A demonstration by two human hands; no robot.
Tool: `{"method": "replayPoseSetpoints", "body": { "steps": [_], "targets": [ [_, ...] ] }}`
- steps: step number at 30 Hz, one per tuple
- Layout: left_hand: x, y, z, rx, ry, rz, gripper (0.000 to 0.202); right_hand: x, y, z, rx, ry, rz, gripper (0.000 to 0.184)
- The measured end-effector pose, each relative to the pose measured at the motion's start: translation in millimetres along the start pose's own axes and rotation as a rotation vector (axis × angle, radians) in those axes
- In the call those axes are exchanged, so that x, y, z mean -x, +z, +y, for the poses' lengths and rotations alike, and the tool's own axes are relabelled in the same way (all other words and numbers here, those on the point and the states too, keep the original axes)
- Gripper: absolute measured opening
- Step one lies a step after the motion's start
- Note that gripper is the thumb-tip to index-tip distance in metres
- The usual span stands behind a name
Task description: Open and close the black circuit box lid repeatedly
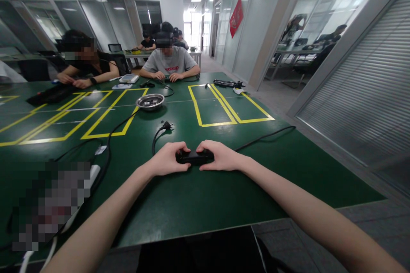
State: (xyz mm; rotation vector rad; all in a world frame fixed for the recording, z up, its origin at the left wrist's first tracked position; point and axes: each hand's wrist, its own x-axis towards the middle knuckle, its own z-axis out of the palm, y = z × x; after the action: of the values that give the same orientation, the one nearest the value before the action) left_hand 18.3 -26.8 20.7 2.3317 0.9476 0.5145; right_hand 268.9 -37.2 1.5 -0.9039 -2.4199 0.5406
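Note:
Both my hands grip a black power adapter (196, 158) just above or on the green table; whether it touches the surface I cannot tell. My left hand (171, 158) is closed round its left end, and my right hand (218, 155) round its right end, thumbs on the near side. A black cord curls up beside my left hand to a plug (166, 126) lying on the table with its prongs to the right. Another black cable (265, 137) runs from behind my right hand toward the table's right edge.
A metal bowl (150, 101) with small metal parts stands further back. Yellow tape (218, 125) marks rectangles on the green table (256, 187). A blurred-out object (53, 204) and cables lie at left. Black gear (227, 83) is at the far edge. Two people (169, 62) sit across.

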Motion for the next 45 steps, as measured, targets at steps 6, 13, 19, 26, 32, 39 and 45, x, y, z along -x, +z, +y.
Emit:
{"method": "replayPoseSetpoints", "body": {
  "steps": [6,13,19,26,32,39,45],
  "targets": [
    [-1.2,8.8,3.5,-0.177,0.071,0.049,0.034,-2.4,7.8,-0.6,0.044,-0.057,0.02,0.041],
    [-5.3,11.3,8.5,-0.433,0.079,-0.015,0.016,-2.3,8.0,2.7,0.125,-0.039,-0.007,0.029],
    [-5.4,11.0,7.0,-0.518,0.157,-0.029,0.011,-2.5,2.2,-3.9,0.242,-0.019,-0.051,0.018],
    [-6.3,3.5,11.4,-0.53,0.186,-0.029,0.017,-2.3,-0.9,-4.9,0.335,-0.116,-0.019,0.03],
    [-5.2,3.8,8.7,-0.499,0.214,0.001,0.019,-0.7,-2.0,-6.1,0.429,-0.179,0.057,0.038],
    [-2.5,1.3,3.5,-0.423,0.231,0.072,0.032,-1.0,2.1,-6.5,0.426,-0.194,0.125,0.039],
    [-2.1,4.6,1.4,-0.43,0.233,0.08,0.032,-0.1,3.2,-3.8,0.372,-0.187,0.061,0.035]
  ]
}}
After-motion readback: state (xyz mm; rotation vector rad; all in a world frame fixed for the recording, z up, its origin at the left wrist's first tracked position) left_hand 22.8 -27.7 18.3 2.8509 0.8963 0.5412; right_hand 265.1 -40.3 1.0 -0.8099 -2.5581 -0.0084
